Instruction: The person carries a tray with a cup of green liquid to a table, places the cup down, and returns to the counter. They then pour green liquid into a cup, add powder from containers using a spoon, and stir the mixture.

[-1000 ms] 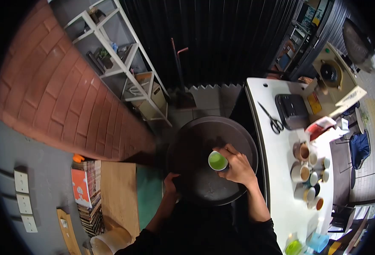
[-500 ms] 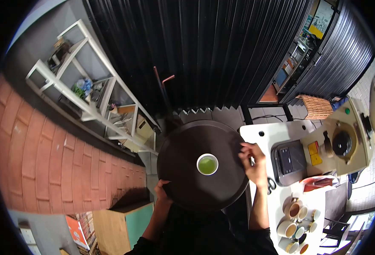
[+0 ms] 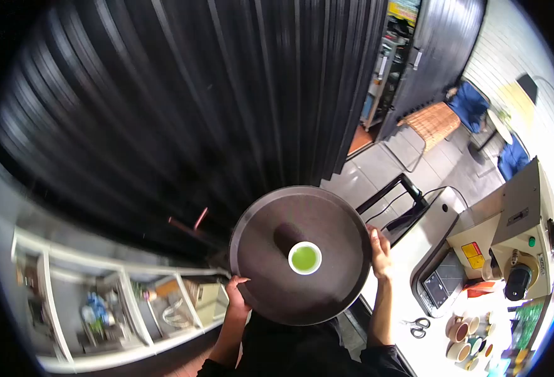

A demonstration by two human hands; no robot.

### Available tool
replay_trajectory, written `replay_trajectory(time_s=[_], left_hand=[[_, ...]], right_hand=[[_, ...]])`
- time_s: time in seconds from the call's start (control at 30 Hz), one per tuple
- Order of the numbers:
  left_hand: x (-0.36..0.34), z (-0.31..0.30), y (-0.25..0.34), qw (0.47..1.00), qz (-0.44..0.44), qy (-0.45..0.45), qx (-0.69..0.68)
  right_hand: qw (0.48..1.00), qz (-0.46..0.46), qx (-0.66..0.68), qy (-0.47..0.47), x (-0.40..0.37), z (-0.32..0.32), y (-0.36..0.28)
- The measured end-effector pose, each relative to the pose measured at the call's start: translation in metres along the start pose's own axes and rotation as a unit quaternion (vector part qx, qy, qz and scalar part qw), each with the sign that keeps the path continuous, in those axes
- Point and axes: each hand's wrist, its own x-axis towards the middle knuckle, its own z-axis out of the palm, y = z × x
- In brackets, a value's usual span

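A large round dark brown tray (image 3: 270,276) is held level in front of my body. On it, close to the middle, stands a small white cup (image 3: 305,258) with bright green liquid inside. My left hand (image 3: 238,294) grips the tray's left rim, with the thumb over the edge and the other fingers hidden underneath. At the right rim, my right hand (image 3: 380,252) is closed on the edge, its fingers partly out of sight below. Neither hand touches the cup.
A white counter (image 3: 383,320) on the right bears a scale (image 3: 440,286), scissors (image 3: 419,327), several cups (image 3: 459,333) and a beige machine (image 3: 519,232). Black corrugated panels (image 3: 226,94) rise ahead. White shelves (image 3: 94,314) stand left; a wicker bench (image 3: 433,124) is beyond the counter.
The view has swung to the right, bringing the bench and blue chairs into sight. My right hand, earlier loosely raised at the tray's edge, now grips the rim. The cup remains on the tray.
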Motion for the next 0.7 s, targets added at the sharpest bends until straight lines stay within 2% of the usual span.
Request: replay_trajectory(time_s=[0.03,0.1,0.17,0.3,0.37,0.43,0.5,0.57,0.6,0.63,0.7], left_hand=[[0.016,0.023,0.014,1.0,-0.014,-0.015,0.011],[0.042,0.063,0.035,0.995,-0.032,-0.022,0.087],[0.09,0.066,0.037,0.99,-0.08,-0.08,0.078],[0.166,0.11,0.039,0.982,-0.129,-0.071,0.115],[0.196,0.152,0.04,0.97,-0.191,-0.105,0.11],[0.238,0.181,0.03,0.966,-0.193,-0.102,0.136],[0.282,0.206,0.018,0.952,-0.206,-0.15,0.17],[0.318,0.243,0.003,0.94,-0.246,-0.171,0.161],[0.33,0.268,-0.002,0.934,-0.259,-0.172,0.176],[0.343,0.289,-0.008,0.929,-0.269,-0.172,0.189],[0.373,0.328,-0.024,0.913,-0.275,-0.194,0.231]], right_hand=[[0.992,0.073,-0.006,0.103,0.002,0.011,0.004],[0.986,0.104,0.027,0.126,0.01,0.022,-0.007],[0.979,0.098,0.056,0.172,0.029,0.024,0.001],[0.959,0.098,0.035,0.263,0.065,0.014,0.009],[0.952,0.063,0.043,0.296,0.085,0.004,0.018],[0.932,0.03,0.017,0.361,0.111,-0.007,0.026],[0.956,0.011,0.048,0.29,0.131,-0.026,0.007],[0.938,-0.019,0.069,0.339,0.152,-0.037,0.011],[0.927,-0.021,0.002,0.375,0.163,-0.048,0.023],[0.91,-0.045,0.025,0.411,0.179,-0.051,0.021],[0.907,-0.06,0.062,0.412,0.192,-0.061,-0.001]])
